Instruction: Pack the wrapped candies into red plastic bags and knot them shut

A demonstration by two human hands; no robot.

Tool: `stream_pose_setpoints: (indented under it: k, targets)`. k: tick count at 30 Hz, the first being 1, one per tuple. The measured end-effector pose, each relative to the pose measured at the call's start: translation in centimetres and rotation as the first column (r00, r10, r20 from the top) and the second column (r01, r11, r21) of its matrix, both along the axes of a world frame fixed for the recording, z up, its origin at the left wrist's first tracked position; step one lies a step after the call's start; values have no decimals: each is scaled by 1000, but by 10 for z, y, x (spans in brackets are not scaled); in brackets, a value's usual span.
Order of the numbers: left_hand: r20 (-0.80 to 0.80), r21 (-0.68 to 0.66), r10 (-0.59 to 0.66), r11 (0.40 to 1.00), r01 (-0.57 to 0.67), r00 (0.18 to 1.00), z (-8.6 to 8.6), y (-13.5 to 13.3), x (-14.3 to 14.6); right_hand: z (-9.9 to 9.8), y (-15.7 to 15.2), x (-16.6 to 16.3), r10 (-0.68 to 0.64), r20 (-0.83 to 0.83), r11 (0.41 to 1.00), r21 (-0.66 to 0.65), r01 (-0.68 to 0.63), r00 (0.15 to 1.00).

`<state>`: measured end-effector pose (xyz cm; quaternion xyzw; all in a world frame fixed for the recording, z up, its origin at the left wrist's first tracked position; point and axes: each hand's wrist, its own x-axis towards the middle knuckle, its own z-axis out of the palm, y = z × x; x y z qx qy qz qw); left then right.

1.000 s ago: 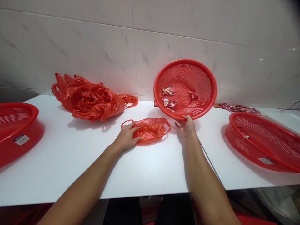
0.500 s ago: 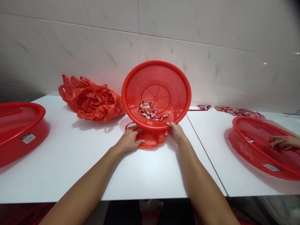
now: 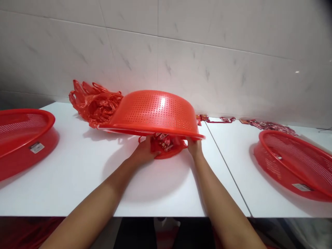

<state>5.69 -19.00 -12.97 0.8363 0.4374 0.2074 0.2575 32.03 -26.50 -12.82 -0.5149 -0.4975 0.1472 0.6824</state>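
A red mesh plastic basket (image 3: 157, 110) is tipped nearly upside down, its rim leaning over a red plastic bag (image 3: 169, 154). Several small red-wrapped sweets (image 3: 166, 142) lie in the mouth of the bag. My left hand (image 3: 145, 150) is closed on the bag's left edge, its thumb at the opening. On the other side, my right hand (image 3: 194, 148) grips the basket's right rim, close against the bag. The rim hides part of the fingers on both hands and the inside of the basket.
Behind to the left lies a heap of red plastic bags (image 3: 97, 103). Another red basket (image 3: 31, 152) stands at the left, a third red basket (image 3: 287, 169) at the right. Red packets (image 3: 271, 125) lie along the tiled wall. A seam crosses the white table (image 3: 145, 204).
The basket has turned over from facing me to mouth down. The sweets once inside it now show in the bag. Another person's hand has left the right basket.
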Motion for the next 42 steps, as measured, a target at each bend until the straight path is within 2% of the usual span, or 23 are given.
stream_pose_setpoints:
  k: [3, 7, 9, 11, 13, 16, 19, 22, 26, 28, 31, 35, 37, 39, 42]
  targets:
    - [12, -1, -17, 1000, 17, 1000, 4, -4, 2, -2, -3, -7, -80, 49, 993, -82, 84, 996]
    - [4, 78, -72, 994, 71, 997, 6, -5, 3, -9, -2, -10, -300, 80, 946, -108, 307, 951]
    - [-11, 96, -95, 991, 95, 995, 5, -3, 3, -11, 1, -7, -416, -35, 908, -64, 414, 909]
    - [-42, 94, -96, 991, 99, 995, 4, -1, 3, -11, 5, 2, -505, -220, 860, -49, 507, 835]
    - [-77, 87, -87, 992, 94, 993, 3, -1, 3, -9, 9, 16, -528, -417, 827, -54, 559, 740]
    - [-108, 88, -80, 992, 89, 991, 3, -1, 4, -5, 13, 42, -410, -676, 849, -37, 528, 612]
    - [-120, 96, -93, 990, 105, 988, 3, -2, 4, -4, 14, 65, -321, -786, 890, -61, 451, 528]
    - [-123, 88, -87, 991, 99, 989, 1, -2, 4, -9, 11, 78, -364, -805, 889, -150, 433, 469]
    - [-141, 49, -57, 997, 65, 988, 0, -3, 2, -12, 3, 85, -444, -799, 857, -245, 454, 406]
    - [-139, 39, -71, 996, 77, 988, 3, -4, 1, -9, -2, 86, -473, -776, 849, -273, 453, 418]
    - [-123, 41, -101, 993, 107, 987, 10, -5, -1, -2, -9, 83, -538, -664, 831, -312, 461, 520]
    - [-99, 109, -88, 989, 99, 991, 18, -2, -6, 5, -14, 72, -655, -487, 755, -439, 487, 578]
    - [-57, 185, 4, 983, 7, 998, 20, 3, -8, 5, -13, 64, -703, -386, 702, -513, 495, 597]
    - [-30, 265, 148, 955, -135, 989, 19, 8, -10, 4, -9, 53, -712, -317, 678, -541, 497, 626]
    - [-139, 293, 320, 917, -270, 937, 18, 16, -15, 2, -1, 29, -657, -295, 718, -525, 457, 694]
